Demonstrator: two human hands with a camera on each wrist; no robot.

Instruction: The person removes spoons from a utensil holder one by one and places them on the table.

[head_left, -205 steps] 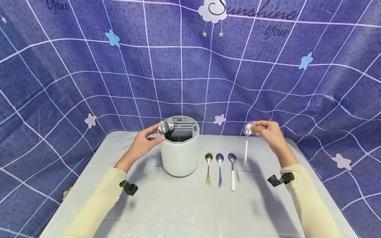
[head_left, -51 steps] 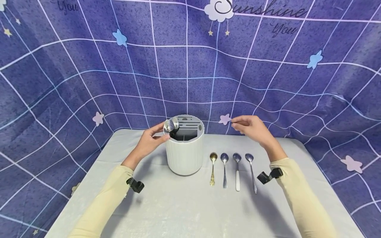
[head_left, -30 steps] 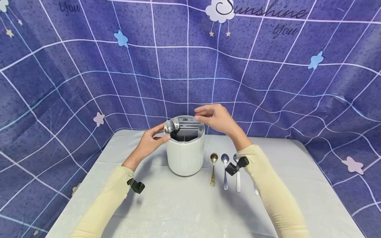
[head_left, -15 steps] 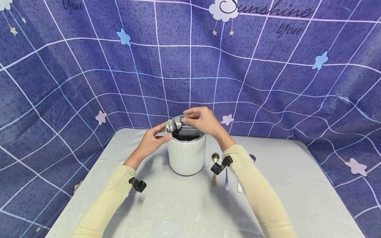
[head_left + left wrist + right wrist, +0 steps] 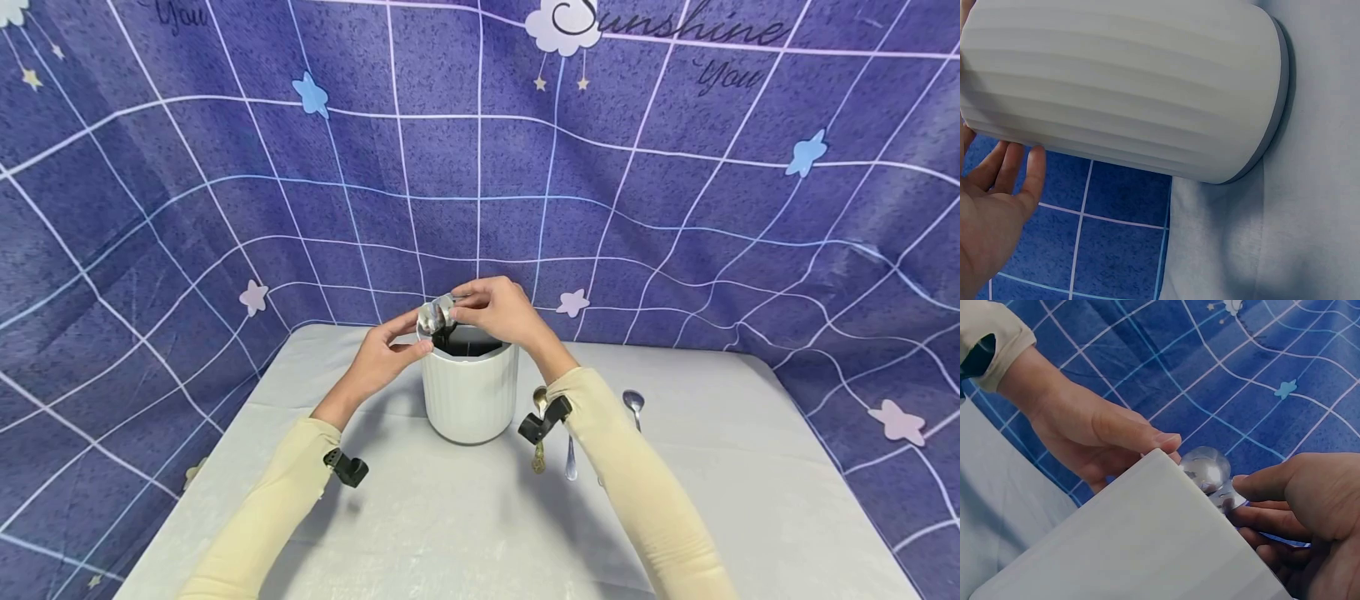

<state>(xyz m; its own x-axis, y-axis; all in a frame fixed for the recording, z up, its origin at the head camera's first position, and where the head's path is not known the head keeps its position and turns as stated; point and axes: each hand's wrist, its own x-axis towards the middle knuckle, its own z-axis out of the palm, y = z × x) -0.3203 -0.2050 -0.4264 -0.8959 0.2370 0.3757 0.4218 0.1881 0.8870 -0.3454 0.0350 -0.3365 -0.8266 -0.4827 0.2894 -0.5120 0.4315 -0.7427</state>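
Observation:
A white ribbed utensil holder stands on the table, with two silver spoon heads poking up at the left of its opening. My left hand grips the holder's left side near the rim, thumb in front and fingers behind. Over the opening, my right hand pinches the bowl of one spoon between thumb and fingers. The other spoon stands right beside it, between the two hands. Both spoon handles are hidden inside the holder. The right hand covers most of the holder's slotted rear section.
Right of the holder, several spoons lie in a row on the grey tablecloth: a gold spoon, a silver spoon and another silver spoon. The right sleeve hides parts of the row. A purple gridded curtain hangs behind.
The right hand laid a silver spoon at the row's right end, then moved left to the holder and took hold of a spoon bowl there. My left hand has stayed on the holder.

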